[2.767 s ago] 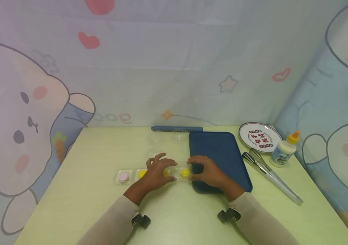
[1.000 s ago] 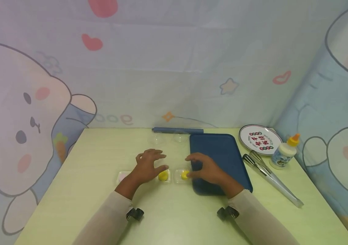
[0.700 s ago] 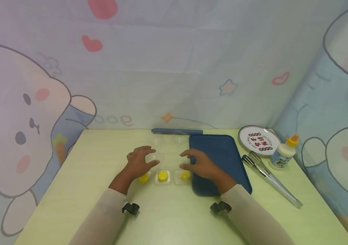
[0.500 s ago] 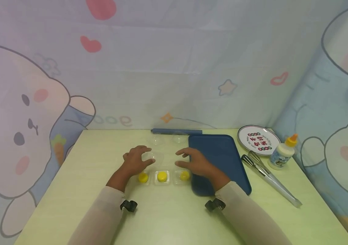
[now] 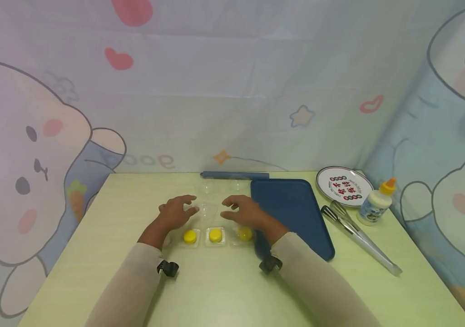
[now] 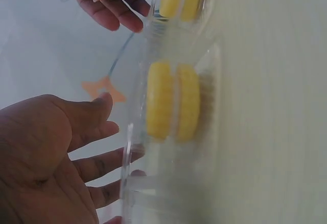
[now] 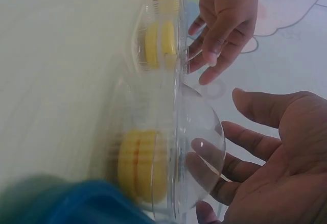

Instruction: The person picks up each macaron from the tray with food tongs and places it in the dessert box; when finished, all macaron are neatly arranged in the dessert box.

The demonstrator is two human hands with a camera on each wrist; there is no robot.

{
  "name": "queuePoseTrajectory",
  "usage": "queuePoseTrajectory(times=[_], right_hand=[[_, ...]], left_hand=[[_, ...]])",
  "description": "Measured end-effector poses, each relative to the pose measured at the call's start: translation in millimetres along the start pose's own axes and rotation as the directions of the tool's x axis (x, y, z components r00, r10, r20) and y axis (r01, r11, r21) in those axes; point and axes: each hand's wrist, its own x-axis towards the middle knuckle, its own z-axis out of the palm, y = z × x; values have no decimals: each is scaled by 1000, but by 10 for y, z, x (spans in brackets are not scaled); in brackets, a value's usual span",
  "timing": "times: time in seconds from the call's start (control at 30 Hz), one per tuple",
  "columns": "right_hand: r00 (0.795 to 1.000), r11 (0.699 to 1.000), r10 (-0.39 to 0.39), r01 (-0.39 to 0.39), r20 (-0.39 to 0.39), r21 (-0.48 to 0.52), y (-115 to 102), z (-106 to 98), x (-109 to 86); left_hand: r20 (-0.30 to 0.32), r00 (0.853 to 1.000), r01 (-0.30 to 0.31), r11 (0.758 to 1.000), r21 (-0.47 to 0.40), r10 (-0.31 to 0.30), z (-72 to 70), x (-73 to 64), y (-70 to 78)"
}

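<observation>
Yellow macarons sit in small clear plastic boxes in a row: left macaron (image 5: 190, 236), middle macaron (image 5: 215, 235) and right macaron (image 5: 245, 234). On the right box is a clear domed lid (image 7: 204, 142), seen in the right wrist view. A pale pink macaron (image 5: 167, 240) is partly hidden by my left wrist. Behind the row lies a loose clear lid (image 5: 206, 210). My left hand (image 5: 176, 212) is at its left side, fingers spread. To its right hovers my right hand (image 5: 245, 211), thumb and fingers apart. Neither hand holds anything; contact with the lid is unclear.
Two more clear lids, a left one (image 5: 207, 185) and a right one (image 5: 238, 184), lie at the back before a blue-grey bar (image 5: 235, 175). Rightward are a dark blue tray (image 5: 294, 209), a printed plate (image 5: 343, 185), metal tongs (image 5: 363, 243) and a glue bottle (image 5: 373, 206).
Both hands were at the right box with the domed lid. They have let go and moved left and back, on either side of the loose lid behind the row.
</observation>
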Motion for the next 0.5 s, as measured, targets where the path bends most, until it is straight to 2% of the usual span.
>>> queuePoseTrajectory(times=[0.27, 0.5], right_hand=[[999, 1000, 21, -21, 44, 3, -57, 59, 151], [993, 999, 52, -50, 108, -19, -72, 106, 257]], left_hand=[[17, 1000, -16, 1000, 2, 16, 11, 30, -41], [21, 1000, 16, 1000, 2, -16, 28, 70, -54]])
